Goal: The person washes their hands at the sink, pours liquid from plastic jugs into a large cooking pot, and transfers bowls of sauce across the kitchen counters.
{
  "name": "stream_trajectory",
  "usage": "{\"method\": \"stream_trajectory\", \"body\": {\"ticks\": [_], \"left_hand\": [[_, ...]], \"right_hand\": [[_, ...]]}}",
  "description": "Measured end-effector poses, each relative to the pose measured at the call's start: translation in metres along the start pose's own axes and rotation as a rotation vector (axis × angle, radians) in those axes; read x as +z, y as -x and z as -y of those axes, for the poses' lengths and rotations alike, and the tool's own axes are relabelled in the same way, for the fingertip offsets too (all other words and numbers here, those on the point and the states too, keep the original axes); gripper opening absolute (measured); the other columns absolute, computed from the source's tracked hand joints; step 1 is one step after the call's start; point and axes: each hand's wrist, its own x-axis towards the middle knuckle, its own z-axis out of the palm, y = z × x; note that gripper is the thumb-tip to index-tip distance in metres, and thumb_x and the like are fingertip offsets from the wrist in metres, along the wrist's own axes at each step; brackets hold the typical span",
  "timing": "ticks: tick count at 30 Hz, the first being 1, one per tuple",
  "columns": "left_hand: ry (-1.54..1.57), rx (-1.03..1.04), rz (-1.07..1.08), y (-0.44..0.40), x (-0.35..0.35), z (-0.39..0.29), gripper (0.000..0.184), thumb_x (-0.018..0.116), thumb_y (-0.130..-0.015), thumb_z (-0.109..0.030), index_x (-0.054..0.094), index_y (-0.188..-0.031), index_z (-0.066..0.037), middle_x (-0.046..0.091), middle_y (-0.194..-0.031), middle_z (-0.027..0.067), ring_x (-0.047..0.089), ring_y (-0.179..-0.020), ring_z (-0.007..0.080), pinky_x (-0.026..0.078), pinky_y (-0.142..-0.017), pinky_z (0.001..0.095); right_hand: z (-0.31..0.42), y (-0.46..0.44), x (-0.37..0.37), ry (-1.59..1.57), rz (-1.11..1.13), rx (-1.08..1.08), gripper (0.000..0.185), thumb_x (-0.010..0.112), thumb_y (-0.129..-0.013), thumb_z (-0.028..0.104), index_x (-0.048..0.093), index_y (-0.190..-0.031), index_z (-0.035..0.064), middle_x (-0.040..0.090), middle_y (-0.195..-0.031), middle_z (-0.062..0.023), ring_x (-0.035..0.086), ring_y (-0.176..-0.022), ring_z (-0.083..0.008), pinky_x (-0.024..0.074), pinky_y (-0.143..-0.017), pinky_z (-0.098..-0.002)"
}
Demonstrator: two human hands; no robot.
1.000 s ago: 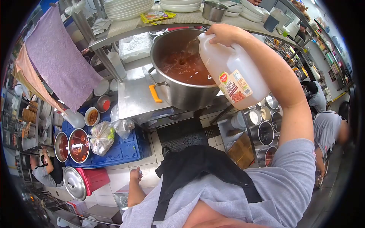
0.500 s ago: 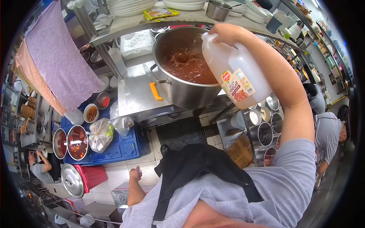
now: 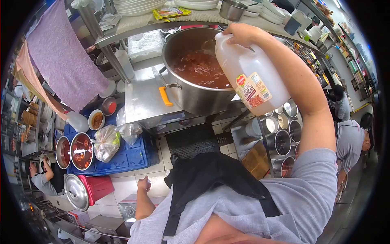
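Note:
My right hand (image 3: pixel 240 35) grips a large translucent plastic vinegar jug (image 3: pixel 255 77) by its handle. The jug is tilted over the rim of a tall steel stockpot (image 3: pixel 203 97), its mouth above the inside. Clear liquid runs from the mouth into reddish-brown liquid (image 3: pixel 199 69), whose surface is rippling. Low on the left, away from the pot, my left hand (image 3: pixel 144 184) has its fingers curled. A small pale bit shows at them, too small to name.
A knife with an orange handle (image 3: pixel 165 96) lies on the steel counter beside the pot. A shelf (image 3: pixel 142 27) with plates runs above. Left are a blue chest (image 3: pixel 122 156) with bowls and bags, and a red bin (image 3: pixel 99 189). Co-workers (image 3: pixel 351 140) stand at both sides.
Liquid keeps running from the jug, and the dip in the pot's surface has given way to spread ripples. Both hands stay nearly in place. A co-worker at right has shifted.

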Motion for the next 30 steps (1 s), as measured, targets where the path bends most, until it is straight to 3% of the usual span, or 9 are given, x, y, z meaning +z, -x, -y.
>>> {"method": "stream_trajectory", "body": {"ticks": [14,15,16,18,19,21,26,28,30], "left_hand": [[0.043,0.01,-0.028,0.024,0.013,0.028,0.041,0.062,-0.091,-0.044,0.056,-0.099,-0.004,0.063,-0.072,0.0112,0.057,-0.051,0.0189,0.039,-0.043,0.0319],[0.052,0.003,-0.026,0.026,0.017,0.035,0.04,0.062,-0.091,-0.043,0.056,-0.099,-0.005,0.063,-0.071,0.0113,0.057,-0.051,0.0188,0.038,-0.043,0.0318],[0.059,-0.005,-0.025,0.027,0.018,0.041,0.04,0.062,-0.091,-0.043,0.056,-0.1,-0.005,0.063,-0.071,0.0113,0.057,-0.051,0.0187,0.038,-0.042,0.0317],[0.053,-0.021,-0.018,0.028,0.021,0.052,0.04,0.062,-0.091,-0.043,0.056,-0.099,-0.004,0.063,-0.071,0.0113,0.057,-0.051,0.0186,0.038,-0.042,0.0315],[0.049,-0.038,-0.012,0.028,0.021,0.056,0.04,0.062,-0.091,-0.043,0.056,-0.098,-0.004,0.063,-0.07,0.0113,0.056,-0.051,0.0186,0.038,-0.042,0.0313],[0.036,-0.053,0.02,0.022,0.018,0.063,0.038,0.061,-0.091,-0.045,0.056,-0.097,-0.007,0.063,-0.072,0.0103,0.057,-0.054,0.0184,0.04,-0.045,0.0331],[-0.026,-0.004,0.054,0.012,-0.002,0.058,0.037,0.061,-0.092,-0.045,0.053,-0.099,-0.009,0.062,-0.07,0.0098,0.055,-0.052,0.0184,0.038,-0.045,0.0339],[0.102,0.068,-0.043,0.031,0.001,0.048,0.037,0.061,-0.093,-0.041,0.053,-0.094,-0.004,0.059,-0.066,0.012,0.051,-0.045,0.0178,0.031,-0.035,0.0303],[0.123,0.1,-0.072,0.053,0.003,0.04,0.036,0.061,-0.092,-0.041,0.052,-0.097,-0.005,0.059,-0.067,0.0103,0.052,-0.046,0.017,0.033,-0.037,0.0293]], "right_hand": [[-0.012,0.059,0.003,0.074,-0.057,-0.087,0.052,0.066,-0.085,0.017,0.055,-0.134,0.0074,0.064,-0.118,-0.0197,0.061,-0.109,-0.0371,0.0447,-0.097,-0.0431],[-0.013,0.068,0.004,0.111,-0.084,-0.123,0.053,0.066,-0.085,0.016,0.053,-0.136,0.0082,0.064,-0.116,-0.019,0.065,-0.098,-0.0341,0.0502,-0.088,-0.0417],[-0.012,0.074,0.005,0.111,-0.081,-0.122,0.053,0.066,-0.085,0.016,0.053,-0.136,0.0082,0.064,-0.116,-0.019,0.065,-0.098,-0.0341,0.0502,-0.088,-0.0417],[-0.009,0.093,0.005,-0.007,-0.046,0.0,0.057,0.063,-0.084,0.011,0.05,-0.139,0.011,0.066,-0.109,-0.0183,0.068,-0.08,-0.0287,0.0551,-0.073,-0.039],[-0.008,0.097,0.007,-0.007,-0.043,0.003,0.057,0.063,-0.084,0.011,0.05,-0.139,0.011,0.066,-0.109,-0.0183,0.068,-0.08,-0.0287,0.0551,-0.073,-0.039],[-0.009,0.105,0.011,-0.002,-0.026,0.074,0.06,0.058,-0.083,0.007,0.047,-0.142,0.0138,0.067,-0.102,-0.0181,0.067,-0.067,-0.0242,0.0554,-0.062,-0.0366],[-0.02,0.124,0.029,-0.065,-0.065,0.026,0.063,0.056,-0.082,0.005,0.045,-0.144,0.015,0.067,-0.099,-0.02,0.068,-0.068,-0.0261,0.0555,-0.064,-0.0386],[-0.01,0.136,0.023,-0.065,0.018,0.083,0.066,0.056,-0.079,0.002,0.046,-0.143,0.0123,0.064,-0.117,-0.0217,0.063,-0.107,-0.0362,0.0495,-0.094,-0.0411],[-0.026,0.131,0.039,-0.051,0.03,0.043,0.067,0.056,-0.078,0.0,0.046,-0.143,0.0139,0.064,-0.117,-0.0219,0.063,-0.107,-0.0357,0.0501,-0.093,-0.0414]]}}
